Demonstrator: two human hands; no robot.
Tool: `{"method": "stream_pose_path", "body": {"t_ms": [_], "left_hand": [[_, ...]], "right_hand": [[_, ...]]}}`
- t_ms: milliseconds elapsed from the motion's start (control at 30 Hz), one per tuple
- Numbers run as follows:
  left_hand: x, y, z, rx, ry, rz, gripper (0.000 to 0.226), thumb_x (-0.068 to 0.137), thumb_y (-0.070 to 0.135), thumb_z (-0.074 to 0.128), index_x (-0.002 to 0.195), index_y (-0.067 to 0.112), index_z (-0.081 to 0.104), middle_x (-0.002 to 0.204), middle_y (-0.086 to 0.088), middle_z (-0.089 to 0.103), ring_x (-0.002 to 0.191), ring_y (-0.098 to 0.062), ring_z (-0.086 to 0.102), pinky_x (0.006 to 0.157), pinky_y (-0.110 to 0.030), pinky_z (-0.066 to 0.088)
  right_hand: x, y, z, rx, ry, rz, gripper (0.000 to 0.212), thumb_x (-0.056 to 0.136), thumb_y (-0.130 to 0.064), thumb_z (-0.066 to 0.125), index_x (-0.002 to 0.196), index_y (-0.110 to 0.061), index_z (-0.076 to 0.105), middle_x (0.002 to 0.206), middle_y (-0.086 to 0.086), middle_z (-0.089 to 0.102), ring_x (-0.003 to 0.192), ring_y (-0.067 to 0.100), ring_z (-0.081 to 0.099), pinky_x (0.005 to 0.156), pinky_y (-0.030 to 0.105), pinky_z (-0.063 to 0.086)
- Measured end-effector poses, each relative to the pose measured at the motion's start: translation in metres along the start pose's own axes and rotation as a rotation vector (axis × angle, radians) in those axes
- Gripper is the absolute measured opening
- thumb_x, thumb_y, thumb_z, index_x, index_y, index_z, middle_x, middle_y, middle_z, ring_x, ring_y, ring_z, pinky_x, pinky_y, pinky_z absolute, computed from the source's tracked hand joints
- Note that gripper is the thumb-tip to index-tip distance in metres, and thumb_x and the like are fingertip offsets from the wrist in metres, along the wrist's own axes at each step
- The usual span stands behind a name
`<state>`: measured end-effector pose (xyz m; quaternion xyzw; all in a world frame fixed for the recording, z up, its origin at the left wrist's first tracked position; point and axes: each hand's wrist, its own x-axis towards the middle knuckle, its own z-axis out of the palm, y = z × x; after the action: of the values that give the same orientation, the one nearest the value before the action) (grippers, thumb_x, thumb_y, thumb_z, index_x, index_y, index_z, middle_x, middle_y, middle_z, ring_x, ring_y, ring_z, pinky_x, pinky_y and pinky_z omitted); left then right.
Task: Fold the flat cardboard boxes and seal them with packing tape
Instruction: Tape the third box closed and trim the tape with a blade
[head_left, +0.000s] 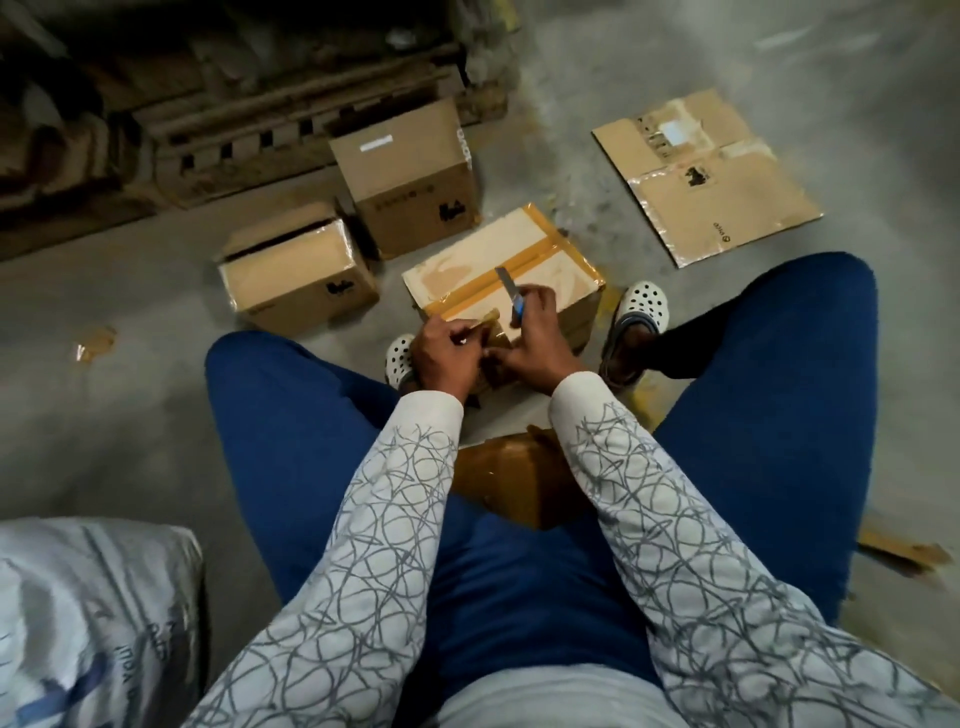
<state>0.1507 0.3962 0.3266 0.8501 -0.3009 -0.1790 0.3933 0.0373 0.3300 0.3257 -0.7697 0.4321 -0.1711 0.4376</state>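
Observation:
A folded cardboard box (519, 260) stands on the floor between my feet, brown tape crossing its top. My right hand (530, 332) grips a blue-handled utility knife (511, 299), blade pointing up over the box's near edge. My left hand (444, 351) pinches the loose end of the brown packing tape (485, 318) at that same edge. The roll itself is mostly hidden behind my hands. Both hands nearly touch each other.
Two closed boxes stand to the left: a small one (298, 270) and a taller one (410, 176). A flat cardboard box (711, 176) lies on the floor at the right. A wooden pallet (208, 119) fills the back left. A white sack (93, 613) sits near my left knee.

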Motion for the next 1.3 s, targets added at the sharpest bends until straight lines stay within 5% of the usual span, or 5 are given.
{"method": "stream_pose_path", "body": {"t_ms": [167,367,600,1067,1300], "left_hand": [[0.006,-0.011,-0.009,-0.205,-0.022,-0.199,0.028,0.08,0.039,0.08,0.099,0.019,0.08,0.094,0.005,0.076,0.086,-0.017,0.07,0.083,-0.034,0.059],[0.049,-0.025,-0.023,-0.204,-0.092,-0.257,0.02,0.077,0.036,0.082,0.09,0.021,0.081,0.084,0.006,0.077,0.079,-0.013,0.07,0.073,-0.026,0.056],[0.098,-0.02,-0.045,-0.455,-0.248,-0.484,0.018,0.084,0.011,0.077,0.096,0.0,0.071,0.084,-0.007,0.07,0.063,-0.014,0.064,0.051,-0.024,0.052],[0.219,-0.107,-0.006,-0.357,-0.138,-0.551,0.034,0.081,0.026,0.082,0.109,0.008,0.074,0.09,0.005,0.073,0.084,-0.011,0.065,0.065,-0.022,0.052],[0.255,-0.144,0.043,-0.182,0.071,-0.416,0.01,0.078,0.038,0.082,0.084,0.039,0.074,0.127,0.002,0.066,0.118,-0.015,0.06,0.105,-0.033,0.047]], "right_hand": [[-0.005,0.007,0.007,0.251,-0.1,0.207,0.054,0.077,-0.04,0.084,0.099,-0.015,0.041,0.086,-0.003,0.051,0.081,0.017,0.051,0.067,0.029,0.042],[-0.004,0.001,0.02,0.417,-0.043,0.22,0.054,0.063,-0.061,0.08,0.079,-0.027,0.041,0.088,0.014,0.061,0.082,0.028,0.06,0.082,0.05,0.053],[0.006,-0.008,0.044,0.429,-0.05,0.187,0.044,0.08,-0.035,0.082,0.077,-0.029,0.04,0.073,-0.01,0.049,0.067,0.006,0.047,0.066,0.028,0.043],[0.026,0.017,0.096,0.287,-0.137,0.266,0.031,0.089,-0.032,0.075,0.089,-0.025,0.045,0.075,-0.015,0.049,0.068,-0.012,0.054,0.06,0.005,0.04],[0.073,0.012,0.109,0.299,-0.07,0.284,0.043,0.089,-0.03,0.075,0.078,-0.033,0.033,0.069,-0.013,0.045,0.064,-0.009,0.051,0.056,0.007,0.037]]}}
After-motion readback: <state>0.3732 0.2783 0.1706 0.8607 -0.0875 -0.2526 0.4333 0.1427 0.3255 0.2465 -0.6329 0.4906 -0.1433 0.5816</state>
